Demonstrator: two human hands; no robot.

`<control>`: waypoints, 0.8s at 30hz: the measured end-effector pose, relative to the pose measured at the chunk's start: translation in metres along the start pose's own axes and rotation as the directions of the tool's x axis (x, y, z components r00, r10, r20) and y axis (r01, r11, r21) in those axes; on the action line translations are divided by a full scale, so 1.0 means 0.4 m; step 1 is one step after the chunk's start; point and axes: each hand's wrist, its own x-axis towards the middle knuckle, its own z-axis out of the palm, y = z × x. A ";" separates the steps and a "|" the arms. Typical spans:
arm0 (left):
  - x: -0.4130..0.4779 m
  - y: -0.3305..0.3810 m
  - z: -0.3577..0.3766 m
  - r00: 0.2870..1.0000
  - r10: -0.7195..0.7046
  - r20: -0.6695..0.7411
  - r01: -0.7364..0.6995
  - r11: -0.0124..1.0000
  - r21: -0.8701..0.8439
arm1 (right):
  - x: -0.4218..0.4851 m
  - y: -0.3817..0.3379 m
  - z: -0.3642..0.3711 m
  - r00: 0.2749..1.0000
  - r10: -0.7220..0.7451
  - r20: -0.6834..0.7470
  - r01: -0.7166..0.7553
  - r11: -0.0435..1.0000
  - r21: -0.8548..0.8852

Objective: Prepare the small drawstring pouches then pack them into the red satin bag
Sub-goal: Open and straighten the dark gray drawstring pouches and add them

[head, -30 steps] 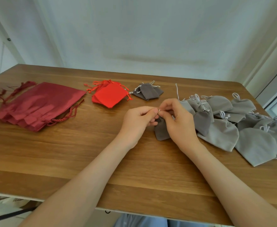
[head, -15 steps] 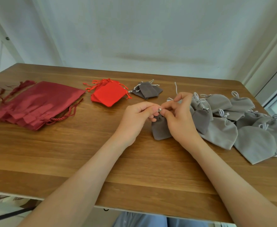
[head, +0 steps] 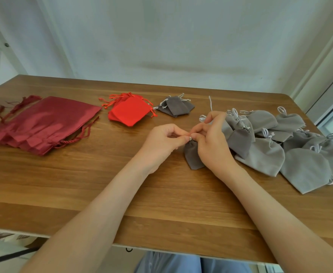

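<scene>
Right hand (head: 213,146) covers most of the dark grey pouch (head: 192,157).

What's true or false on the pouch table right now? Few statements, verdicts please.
1. The left hand and right hand both pinch the top of a dark grey pouch. True.
2. The dark red satin bags lie at the right end of the table. False: left end.
3. The bright red pouches lie between the satin bags and a small dark grey pile. True.
4. The light grey pouches are inside a satin bag. False: heaped on the table, right of the hands.
</scene>
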 end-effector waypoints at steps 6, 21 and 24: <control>-0.005 -0.002 0.005 0.980 0.185 -0.068 -0.147 0.918 0.368 | -0.005 -0.005 -0.001 0.999 -0.035 0.025 0.035 0.999 -0.023; 0.006 -0.041 0.023 0.833 0.547 0.085 -0.384 0.461 0.800 | -0.017 -0.046 0.010 0.998 -0.016 0.053 0.021 0.994 -0.103; 0.006 -0.050 0.030 0.771 0.634 0.058 -0.359 0.358 0.862 | -0.016 -0.041 0.007 0.996 -0.022 0.084 0.029 0.996 -0.081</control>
